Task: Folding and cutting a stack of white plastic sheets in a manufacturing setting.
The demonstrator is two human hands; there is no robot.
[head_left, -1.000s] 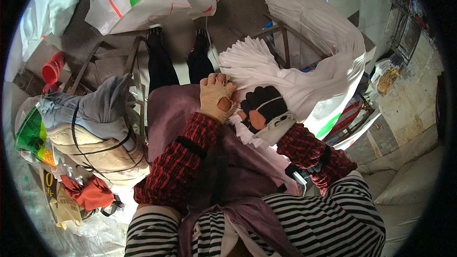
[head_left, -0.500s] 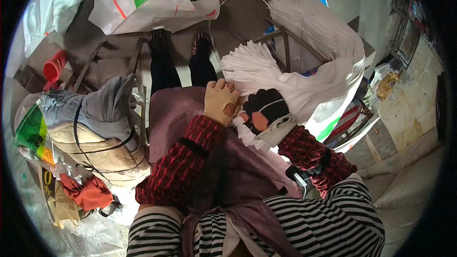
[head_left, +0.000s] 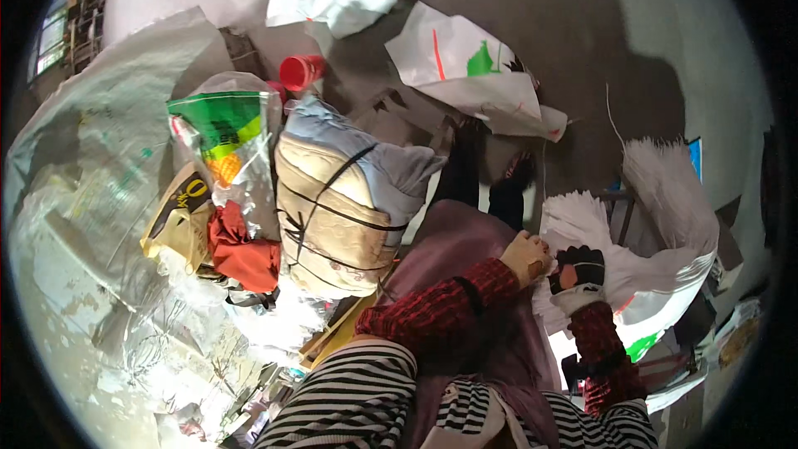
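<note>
touching white strips [head_left: 669,191], left hand [head_left: 527,258] and right hand [head_left: 578,269] are curled, exact grip unclear; bundle [head_left: 341,234] and red tub [head_left: 301,72] leftward, sack [head_left: 457,87] ahead on grey floor [head_left: 603,41].

1. Left of our left hand [head_left: 526,259], we see yellow characters on a black-and-tan bag [head_left: 184,220].
2. Ahead and left of it, dark print on a green bag [head_left: 212,112].
3. Ahead of it, red-and-green print on a white sack [head_left: 478,93].
</note>
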